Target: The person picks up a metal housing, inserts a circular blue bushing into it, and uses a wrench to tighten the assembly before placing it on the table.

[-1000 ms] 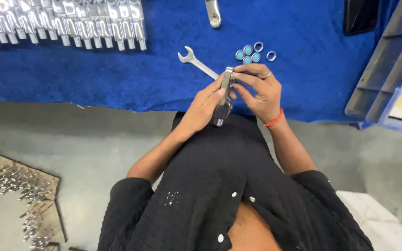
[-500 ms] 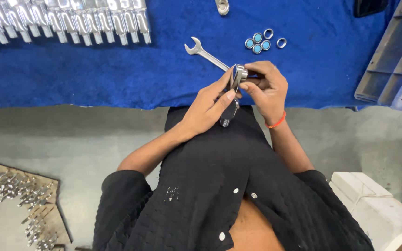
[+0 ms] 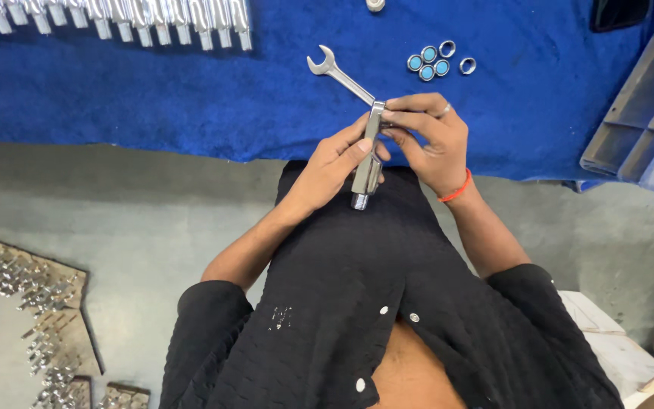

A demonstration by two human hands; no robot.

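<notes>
Since the earlier frame both hands have lifted slightly toward the worktop edge, and the fitting now stands nearly upright between them instead of hanging lower over the lap.

Head view: left hand (image 3: 332, 163) is wrapped around the lower half of the fitting (image 3: 368, 159), a polished chrome tube with a threaded bottom end; right hand (image 3: 427, 138) pinches its top end with its fingertips. Fitting sits just off the worktop's (image 3: 115, 98) near edge, above a black textured shirt. Worktop wears a blue felt-like cloth.

Spanner (image 3: 340, 74), bright steel with an open end, lies flat just behind the hands, its handle running under them. Small rings (image 3: 437, 59), some with blue inserts, cluster near the right hand, apart from it. Row of chrome parts (image 3: 115, 17) lines the far edge, well apart. Grey tray (image 3: 637, 121) crowds the right side. Bare cloth lies to the left.
</notes>
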